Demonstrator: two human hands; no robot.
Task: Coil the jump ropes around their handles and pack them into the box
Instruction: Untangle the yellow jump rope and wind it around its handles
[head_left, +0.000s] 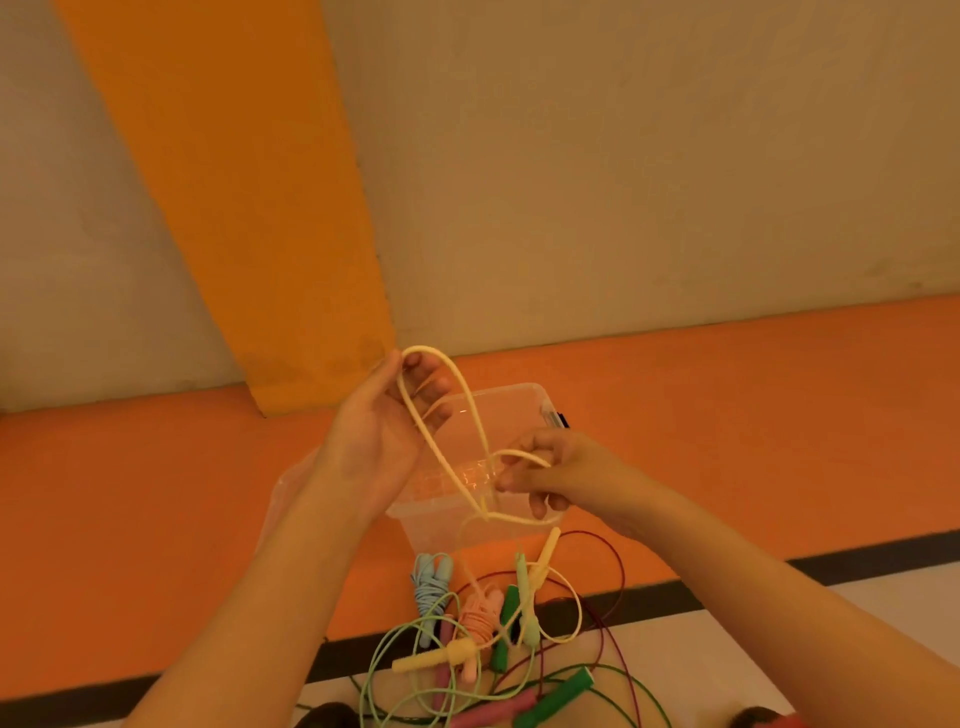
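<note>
My left hand is raised, palm toward me, with a loop of the pale yellow jump rope hooked over its fingers. My right hand pinches the same yellow rope lower down, to the right. Both hands hover above a clear plastic box that stands on the orange floor. The rope trails down to its yellow handle hanging near the box's front. Below lies a tangle of ropes: a coiled blue rope, a coiled pink rope, another yellow handle, green handles and pink handles.
Thin green and dark red cords sprawl loose over the floor around the pile. A black stripe divides the orange floor from a pale area near me. A beige wall with an orange band rises behind the box.
</note>
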